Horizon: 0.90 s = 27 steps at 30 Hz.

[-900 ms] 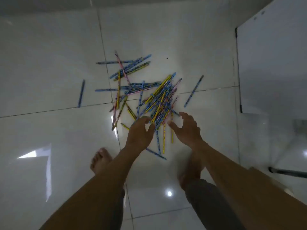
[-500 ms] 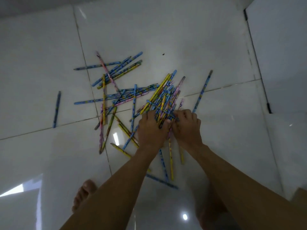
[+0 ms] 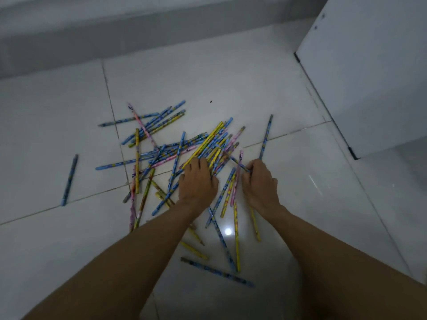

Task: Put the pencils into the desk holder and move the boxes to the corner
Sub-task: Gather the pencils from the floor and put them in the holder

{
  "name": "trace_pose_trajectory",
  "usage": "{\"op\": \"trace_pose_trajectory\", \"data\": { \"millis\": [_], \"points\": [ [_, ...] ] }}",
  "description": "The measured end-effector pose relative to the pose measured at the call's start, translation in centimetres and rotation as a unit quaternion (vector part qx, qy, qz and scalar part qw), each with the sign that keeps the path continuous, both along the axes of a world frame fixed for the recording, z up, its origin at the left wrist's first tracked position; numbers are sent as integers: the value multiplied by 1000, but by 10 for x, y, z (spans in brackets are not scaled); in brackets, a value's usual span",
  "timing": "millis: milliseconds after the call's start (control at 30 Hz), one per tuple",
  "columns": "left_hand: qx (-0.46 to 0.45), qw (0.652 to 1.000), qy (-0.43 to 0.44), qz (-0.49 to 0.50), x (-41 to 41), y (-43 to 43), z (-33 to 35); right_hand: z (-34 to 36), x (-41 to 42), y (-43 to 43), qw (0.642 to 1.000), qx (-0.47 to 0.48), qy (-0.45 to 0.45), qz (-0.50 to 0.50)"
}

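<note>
The white tiled floor (image 3: 288, 181) carries a crisscrossed heap of pencils (image 3: 175, 155), blue, yellow and pink, most slanting up toward its far right. Both hands hide the heap's middle. The left hand (image 3: 197, 183) is curled over a bunch; the right hand (image 3: 260, 183) pinches one blue pencil (image 3: 240, 165). A lone pencil (image 3: 69, 180) lies apart left.

- The heap of pencils (image 3: 203, 146) lies on the tiled floor (image 3: 231, 77), near the middle.
- The left hand (image 3: 198, 181) rests on the heap at its 6 o'clock edge.
- The right hand (image 3: 260, 183) is at 3 o'clock from the left hand, touching pencils.
- One lone pencil (image 3: 69, 180) lies apart at 9 o'clock of the heap.
- A cabinet (image 3: 369, 65) stands at 2 o'clock.
</note>
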<state>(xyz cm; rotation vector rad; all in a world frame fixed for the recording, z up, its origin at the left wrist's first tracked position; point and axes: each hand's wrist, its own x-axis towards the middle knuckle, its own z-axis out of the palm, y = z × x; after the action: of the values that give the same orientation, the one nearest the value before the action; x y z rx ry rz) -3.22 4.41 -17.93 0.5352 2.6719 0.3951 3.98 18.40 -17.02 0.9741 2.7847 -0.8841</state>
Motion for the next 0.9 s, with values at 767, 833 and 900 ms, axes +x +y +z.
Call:
{"op": "trace_pose_trajectory", "data": {
  "millis": [767, 833, 900],
  "points": [
    [23, 990, -127, 52, -10, 30, 11, 9, -13, -55, 969, -136, -93, -185],
    [24, 988, -145, 55, -12, 32, 10, 10, -16, -57, 968, -137, -100, -185],
    [29, 985, -162, 56, -17, 31, 9, 9, -19, -58, 968, -133, -108, -183]
  ]
}}
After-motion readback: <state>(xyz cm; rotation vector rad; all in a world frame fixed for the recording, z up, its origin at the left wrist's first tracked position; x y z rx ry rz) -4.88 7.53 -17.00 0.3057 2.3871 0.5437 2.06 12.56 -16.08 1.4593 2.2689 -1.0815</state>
